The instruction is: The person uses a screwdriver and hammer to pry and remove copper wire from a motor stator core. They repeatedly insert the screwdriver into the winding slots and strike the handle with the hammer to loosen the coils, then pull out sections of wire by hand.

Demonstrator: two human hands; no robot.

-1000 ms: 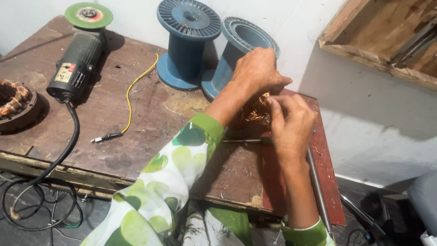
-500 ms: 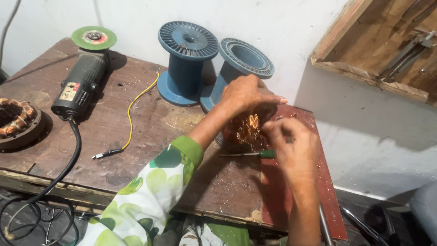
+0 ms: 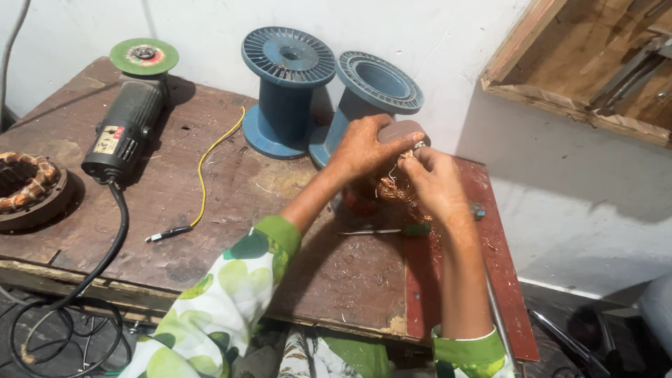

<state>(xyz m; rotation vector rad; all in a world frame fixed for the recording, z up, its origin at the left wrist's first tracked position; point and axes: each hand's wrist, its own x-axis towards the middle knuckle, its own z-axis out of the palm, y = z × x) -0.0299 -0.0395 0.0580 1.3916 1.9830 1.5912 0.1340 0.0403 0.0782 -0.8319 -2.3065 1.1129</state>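
- My left hand (image 3: 364,147) is curled over the top of a brownish rounded part (image 3: 402,131), fingers wrapped on it, near the far edge of the workbench (image 3: 175,203) towards its right end.
- My right hand (image 3: 435,183) sits just beside the left one, fingertips pinched together at a tangle of copper wire (image 3: 393,190) under that part; what exactly the pinch has caught I cannot tell.
- The copper wire bunches below both hands, over the seam between the brown board and the red strip (image 3: 500,259) along the bench's right edge.
- A green-handled screwdriver (image 3: 392,230) lies flat on the bench just nearer to me than the wire, touched by neither hand.
- Two blue plastic spools (image 3: 287,91) stand at the far edge against the white wall; the right one (image 3: 374,91) leans, just behind my left hand.
- An angle grinder (image 3: 122,126) with a green disc lies at the far left corner, its black cord running off the near edge.
- A yellow wire (image 3: 206,168) trails across the middle of the bench.
- A wound motor stator (image 3: 24,185) rests at the left edge.
- A wooden crate (image 3: 595,70) hangs on the wall at the upper right.
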